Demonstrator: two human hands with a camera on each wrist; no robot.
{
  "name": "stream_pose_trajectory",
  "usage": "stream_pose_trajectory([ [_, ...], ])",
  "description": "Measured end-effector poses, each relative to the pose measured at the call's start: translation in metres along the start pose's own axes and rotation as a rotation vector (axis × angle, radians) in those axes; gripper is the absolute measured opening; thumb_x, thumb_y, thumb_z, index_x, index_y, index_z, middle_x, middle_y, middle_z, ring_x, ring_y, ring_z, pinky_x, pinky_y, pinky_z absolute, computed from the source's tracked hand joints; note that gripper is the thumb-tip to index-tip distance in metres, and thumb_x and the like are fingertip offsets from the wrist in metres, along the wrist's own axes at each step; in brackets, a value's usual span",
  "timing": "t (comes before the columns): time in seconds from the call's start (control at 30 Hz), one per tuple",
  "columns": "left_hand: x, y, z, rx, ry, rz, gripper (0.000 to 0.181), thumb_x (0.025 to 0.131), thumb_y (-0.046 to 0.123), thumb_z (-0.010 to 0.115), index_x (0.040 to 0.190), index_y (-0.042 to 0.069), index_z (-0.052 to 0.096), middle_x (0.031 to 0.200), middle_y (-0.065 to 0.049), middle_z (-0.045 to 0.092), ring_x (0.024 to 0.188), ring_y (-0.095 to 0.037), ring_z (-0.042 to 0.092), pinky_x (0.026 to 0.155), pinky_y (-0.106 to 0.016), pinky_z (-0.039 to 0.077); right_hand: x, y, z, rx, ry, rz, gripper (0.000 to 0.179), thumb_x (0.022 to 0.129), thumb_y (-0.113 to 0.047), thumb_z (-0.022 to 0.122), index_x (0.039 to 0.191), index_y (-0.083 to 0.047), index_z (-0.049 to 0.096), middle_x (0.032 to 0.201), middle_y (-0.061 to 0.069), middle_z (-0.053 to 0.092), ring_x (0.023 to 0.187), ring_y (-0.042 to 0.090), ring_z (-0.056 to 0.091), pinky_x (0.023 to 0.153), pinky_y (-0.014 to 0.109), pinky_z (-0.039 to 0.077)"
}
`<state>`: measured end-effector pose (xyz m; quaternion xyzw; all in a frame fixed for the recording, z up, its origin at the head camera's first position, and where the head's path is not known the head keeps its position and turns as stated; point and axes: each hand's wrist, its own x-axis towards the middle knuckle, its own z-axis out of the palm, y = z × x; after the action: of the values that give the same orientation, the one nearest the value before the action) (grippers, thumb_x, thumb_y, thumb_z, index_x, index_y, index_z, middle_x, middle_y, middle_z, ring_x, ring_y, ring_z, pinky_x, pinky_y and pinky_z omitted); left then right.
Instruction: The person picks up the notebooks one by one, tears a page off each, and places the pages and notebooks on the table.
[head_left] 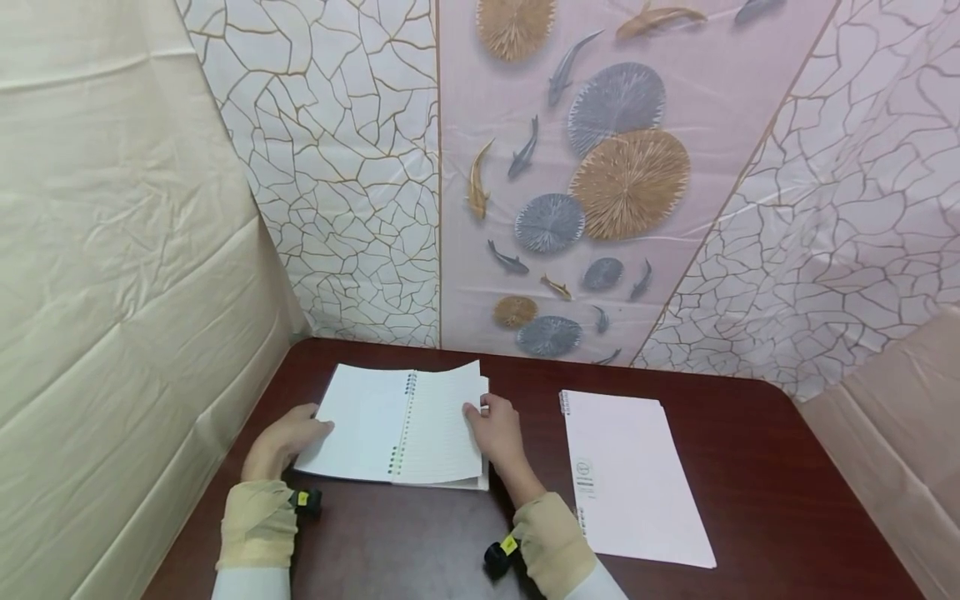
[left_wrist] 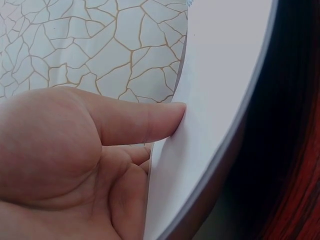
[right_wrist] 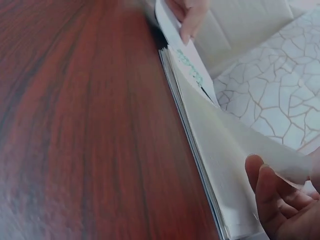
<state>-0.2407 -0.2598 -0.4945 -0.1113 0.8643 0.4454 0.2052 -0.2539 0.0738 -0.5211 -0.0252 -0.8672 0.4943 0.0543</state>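
A spiral notebook (head_left: 367, 421) lies open at the table's left, a blank white page on its left half and a lined page (head_left: 444, 429) on its right half. My left hand (head_left: 288, 435) grips the notebook's left edge. In the left wrist view, the left thumb (left_wrist: 150, 121) lies on the white page and the other fingers go behind it, partly hidden. At the opposite edge, my right hand (head_left: 497, 429) pinches the lined page, whose upper corner curls up. From the right wrist, this lifted page (right_wrist: 260, 140) rises off the stack of sheets below.
Right of my right hand lies a second spiral notebook (head_left: 637, 483), white, with a small printed label near its binding. Both rest on a dark red-brown wooden table (head_left: 390, 542). Patterned cloth (head_left: 360, 183) hangs behind the table, and beige cloth (head_left: 127, 333) at the left.
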Motion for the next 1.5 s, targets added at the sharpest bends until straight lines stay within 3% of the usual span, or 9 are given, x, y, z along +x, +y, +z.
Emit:
stream_pose_trajectory([
  [0.07, 0.001, 0.0, 0.0, 0.004, 0.0, 0.005, 0.077, 0.109, 0.023, 0.05, 0.161, -0.017, 0.01, 0.165, -0.043, 0.011, 0.153, -0.058, 0.018, 0.123, -0.067, 0.021, 0.001, 0.003, -0.001, 0.024, 0.01, -0.003, 0.037, 0.099, -0.017, 0.072, 0.071, -0.007, 0.051, 0.058, 0.0, 0.041, 0.055, 0.012, 0.035, 0.054, 0.03, 0.034],
  [0.1, 0.001, 0.0, 0.0, 0.003, 0.001, 0.006, 0.076, 0.109, 0.023, 0.05, 0.161, -0.017, 0.011, 0.165, -0.043, 0.011, 0.153, -0.058, 0.019, 0.123, -0.067, 0.021, 0.002, 0.004, -0.001, 0.042, 0.008, 0.001, 0.044, 0.099, -0.017, 0.072, 0.067, -0.011, 0.042, 0.056, -0.002, 0.03, 0.055, 0.013, 0.025, 0.053, 0.029, 0.028],
  [0.17, 0.002, 0.0, 0.0, 0.008, -0.002, 0.011, 0.076, 0.109, 0.022, 0.049, 0.16, -0.018, 0.011, 0.165, -0.043, 0.012, 0.152, -0.058, 0.019, 0.123, -0.067, 0.022, 0.002, 0.007, -0.002, 0.065, 0.005, 0.003, 0.051, 0.099, -0.016, 0.072, 0.065, -0.015, 0.033, 0.057, -0.006, 0.022, 0.056, 0.012, 0.018, 0.054, 0.028, 0.023],
  [0.5, 0.002, 0.003, 0.001, 0.009, 0.007, -0.025, 0.077, 0.108, 0.023, 0.05, 0.161, -0.017, 0.01, 0.165, -0.043, 0.01, 0.153, -0.058, 0.016, 0.123, -0.067, 0.02, 0.0, 0.02, -0.009, 0.194, -0.094, -0.01, 0.051, 0.102, -0.018, 0.07, 0.068, -0.016, 0.032, 0.059, -0.007, 0.022, 0.054, 0.011, 0.022, 0.053, 0.027, 0.025],
  [0.77, 0.001, 0.005, 0.002, 0.045, 0.016, -0.007, 0.074, 0.109, 0.022, 0.049, 0.16, -0.018, 0.013, 0.164, -0.044, 0.015, 0.152, -0.059, 0.02, 0.121, -0.069, 0.026, 0.0, 0.025, -0.009, 0.18, -0.08, -0.022, 0.049, 0.102, -0.019, 0.07, 0.069, -0.015, 0.034, 0.061, -0.006, 0.022, 0.057, 0.013, 0.021, 0.057, 0.027, 0.026],
  [1.5, 0.002, 0.008, 0.004, 0.068, 0.037, -0.005, 0.071, 0.108, 0.016, 0.047, 0.159, -0.02, 0.013, 0.164, -0.044, 0.013, 0.153, -0.058, 0.016, 0.124, -0.066, 0.019, -0.002, 0.026, -0.007, 0.222, -0.094, -0.047, 0.048, 0.103, -0.019, 0.071, 0.071, -0.014, 0.036, 0.061, -0.007, 0.022, 0.057, 0.013, 0.022, 0.057, 0.027, 0.027],
])
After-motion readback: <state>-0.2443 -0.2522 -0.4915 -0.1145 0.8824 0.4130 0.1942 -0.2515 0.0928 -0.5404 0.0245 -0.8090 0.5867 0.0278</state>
